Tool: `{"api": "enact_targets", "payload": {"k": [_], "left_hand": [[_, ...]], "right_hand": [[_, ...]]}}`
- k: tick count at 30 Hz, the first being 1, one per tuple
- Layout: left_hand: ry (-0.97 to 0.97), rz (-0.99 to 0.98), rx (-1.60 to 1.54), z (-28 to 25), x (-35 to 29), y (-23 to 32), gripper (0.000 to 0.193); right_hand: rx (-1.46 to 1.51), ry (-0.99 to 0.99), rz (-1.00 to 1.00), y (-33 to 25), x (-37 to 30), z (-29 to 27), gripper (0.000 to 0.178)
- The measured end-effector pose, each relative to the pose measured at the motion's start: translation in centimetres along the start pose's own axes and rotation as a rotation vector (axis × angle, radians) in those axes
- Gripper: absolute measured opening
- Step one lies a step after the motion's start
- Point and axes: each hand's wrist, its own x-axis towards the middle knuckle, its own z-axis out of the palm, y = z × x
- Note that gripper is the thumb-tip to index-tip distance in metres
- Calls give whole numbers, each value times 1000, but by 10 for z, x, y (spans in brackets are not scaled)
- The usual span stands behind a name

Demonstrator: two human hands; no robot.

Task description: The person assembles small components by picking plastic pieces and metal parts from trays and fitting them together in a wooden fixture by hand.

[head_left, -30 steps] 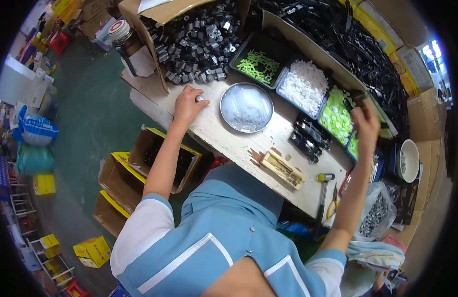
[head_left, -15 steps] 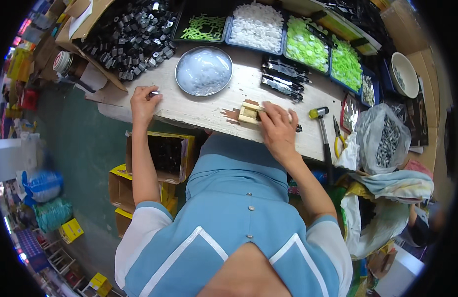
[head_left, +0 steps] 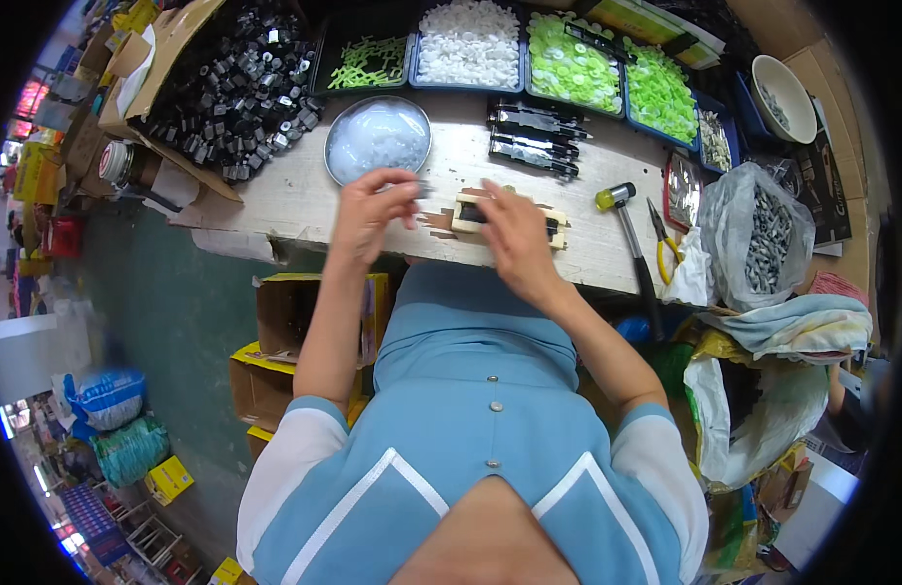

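Note:
My left hand (head_left: 371, 213) is raised over the front of the bench, its fingertips pinched on a small dark piece (head_left: 424, 187), which is blurred. Just right of it lies a cream-coloured block fixture (head_left: 560, 234) with a long black part (head_left: 551, 226) set in its channel. My right hand (head_left: 517, 234) rests over the middle of the fixture, fingers stretched out and slightly smeared, covering part of the black part. Brown tape strips (head_left: 438, 223) show beside the fixture's left end. Behind my left hand sits a round metal dish (head_left: 378, 141) holding a pale, clear gel-like mass.
Black and metal pieces (head_left: 241, 93) heap up at the left. Trays of green sticks (head_left: 368, 63), white parts (head_left: 468, 47) and green discs (head_left: 573, 63) line the back. Black assemblies (head_left: 536, 136), a hammer (head_left: 634, 234), pliers (head_left: 662, 239) and a bag of metal parts (head_left: 763, 229) lie rightward.
My left hand has moved right from the bench's left part toward the fixture, carrying the small piece. My right hand has shifted slightly left over the fixture, where the black part now shows in the channel.

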Motion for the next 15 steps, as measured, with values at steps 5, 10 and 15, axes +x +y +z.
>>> {"api": "enact_targets", "payload": {"k": [5, 10, 15], "left_hand": [[-100, 29, 279, 45, 6, -29, 13], [-25, 387, 931, 50, 17, -48, 11], [-87, -206, 165, 39, 25, -41, 6]], "right_hand": [[250, 235, 184, 22, -4, -10, 15], [197, 250, 167, 21, -5, -7, 13], [144, 276, 165, 18, -4, -8, 10]]}}
